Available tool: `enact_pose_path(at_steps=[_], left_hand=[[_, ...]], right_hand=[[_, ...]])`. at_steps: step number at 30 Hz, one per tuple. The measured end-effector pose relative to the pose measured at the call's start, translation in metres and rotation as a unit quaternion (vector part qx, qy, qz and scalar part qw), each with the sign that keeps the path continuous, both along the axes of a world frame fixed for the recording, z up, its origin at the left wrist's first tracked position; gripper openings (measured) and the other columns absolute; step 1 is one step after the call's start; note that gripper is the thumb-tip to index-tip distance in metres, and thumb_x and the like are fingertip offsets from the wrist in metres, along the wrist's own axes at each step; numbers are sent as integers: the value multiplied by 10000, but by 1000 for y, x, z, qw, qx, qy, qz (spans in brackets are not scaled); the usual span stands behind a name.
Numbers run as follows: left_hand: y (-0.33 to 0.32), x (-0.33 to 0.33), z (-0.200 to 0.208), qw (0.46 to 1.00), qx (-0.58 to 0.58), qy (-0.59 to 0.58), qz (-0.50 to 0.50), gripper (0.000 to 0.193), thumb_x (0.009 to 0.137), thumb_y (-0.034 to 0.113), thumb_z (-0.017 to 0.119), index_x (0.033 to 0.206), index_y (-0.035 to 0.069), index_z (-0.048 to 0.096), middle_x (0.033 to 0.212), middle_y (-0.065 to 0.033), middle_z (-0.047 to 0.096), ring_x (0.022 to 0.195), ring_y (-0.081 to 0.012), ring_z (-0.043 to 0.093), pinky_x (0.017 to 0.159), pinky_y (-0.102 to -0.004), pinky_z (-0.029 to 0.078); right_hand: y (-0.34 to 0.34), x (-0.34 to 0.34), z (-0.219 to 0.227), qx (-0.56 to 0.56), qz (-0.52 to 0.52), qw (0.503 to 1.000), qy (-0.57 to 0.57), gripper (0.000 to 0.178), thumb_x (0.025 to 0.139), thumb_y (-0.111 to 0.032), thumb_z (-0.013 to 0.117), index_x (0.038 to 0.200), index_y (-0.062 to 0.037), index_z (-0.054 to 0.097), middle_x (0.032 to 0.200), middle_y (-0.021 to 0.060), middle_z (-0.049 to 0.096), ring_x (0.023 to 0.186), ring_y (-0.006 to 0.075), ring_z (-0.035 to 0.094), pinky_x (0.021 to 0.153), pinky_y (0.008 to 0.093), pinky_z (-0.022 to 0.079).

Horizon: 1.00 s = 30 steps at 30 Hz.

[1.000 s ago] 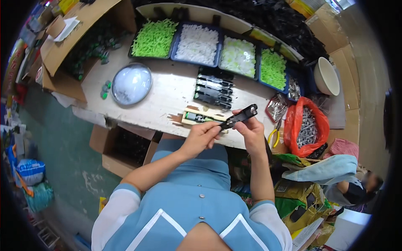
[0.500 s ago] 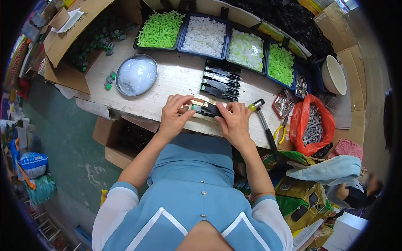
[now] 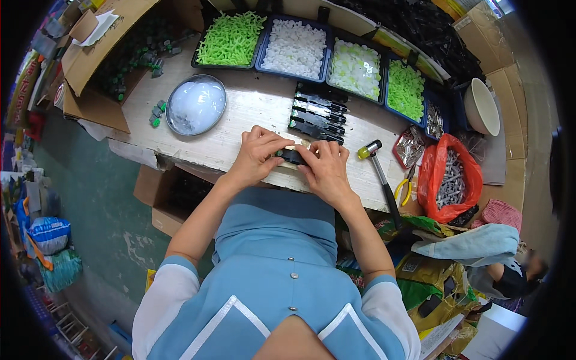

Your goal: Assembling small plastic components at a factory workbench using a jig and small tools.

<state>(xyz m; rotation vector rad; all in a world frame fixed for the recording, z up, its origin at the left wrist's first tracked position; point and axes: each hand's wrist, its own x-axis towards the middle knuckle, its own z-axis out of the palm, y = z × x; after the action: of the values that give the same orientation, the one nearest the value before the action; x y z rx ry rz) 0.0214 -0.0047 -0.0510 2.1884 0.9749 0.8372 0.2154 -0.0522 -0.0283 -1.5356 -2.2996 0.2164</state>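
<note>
A black plastic part (image 3: 292, 156) lies at the near edge of the table, between my two hands. My left hand (image 3: 258, 155) pinches its left end with thumb and forefinger. On its right end, my right hand (image 3: 326, 169) presses with fingers and thumb closed around it. My fingers hide much of the part. Just beyond it, several long black plastic pieces (image 3: 317, 114) lie in a stacked row. To the right of my right hand rests a hammer (image 3: 379, 174) with a yellow and black head.
Along the back stand trays of green strips (image 3: 231, 41), white caps (image 3: 294, 51), pale discs (image 3: 355, 69) and green pieces (image 3: 405, 90). A round dish (image 3: 196, 105) holds clear grease-like stuff. Right are yellow-handled pliers (image 3: 406, 187) and a red bag (image 3: 428, 186) of grey screw-like parts.
My left hand has slid right, closer to my right hand, which has shifted slightly left. The tan strip and green bit seen between them before are now mostly covered.
</note>
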Motion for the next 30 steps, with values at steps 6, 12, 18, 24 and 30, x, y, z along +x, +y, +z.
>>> enact_pose_path(at_steps=[6, 12, 18, 24, 30], left_hand=[[8, -1, 12, 994, 49, 80, -60, 460, 637, 53, 680, 1069, 202, 628, 986, -10, 543, 927, -214, 440, 811, -352, 301], [4, 14, 18, 972, 142, 146, -119, 477, 652, -18, 604, 1064, 220, 635, 977, -51, 509, 924, -233, 429, 788, -361, 294], [8, 17, 20, 950, 165, 221, -145, 554, 623, -72, 545, 1075, 236, 638, 923, -52, 476, 871, -220, 409, 734, -342, 283], [5, 18, 25, 931, 199, 261, -158, 569, 630, -64, 533, 1110, 228, 619, 923, -64, 454, 860, -223, 405, 714, -337, 285], [6, 19, 31, 921, 161, 305, -182, 415, 740, 36, 535, 1117, 193, 609, 1005, -81, 477, 985, -247, 422, 759, -391, 328]], right_hand=[[-16, 60, -1, 80, -142, 983, 79, 272, 766, -136, 618, 1032, -85, 595, 963, 90, 518, 923, 236, 477, 784, 375, 317], [-45, 106, -13, 39, -283, 955, -82, 289, 790, -152, 597, 1062, -63, 563, 976, 109, 515, 934, 271, 475, 769, 395, 332], [-44, 109, -23, 8, -286, 951, -121, 270, 809, -97, 558, 1071, -33, 536, 959, 125, 523, 913, 281, 496, 749, 383, 364], [-56, 59, 27, 4, -123, 981, 149, 213, 849, -78, 522, 1057, -31, 529, 774, 146, 534, 669, 340, 555, 566, 396, 442], [-43, 37, 42, -100, -97, 990, -38, 270, 849, -125, 530, 1106, -46, 498, 766, 127, 551, 603, 327, 567, 515, 411, 459]])
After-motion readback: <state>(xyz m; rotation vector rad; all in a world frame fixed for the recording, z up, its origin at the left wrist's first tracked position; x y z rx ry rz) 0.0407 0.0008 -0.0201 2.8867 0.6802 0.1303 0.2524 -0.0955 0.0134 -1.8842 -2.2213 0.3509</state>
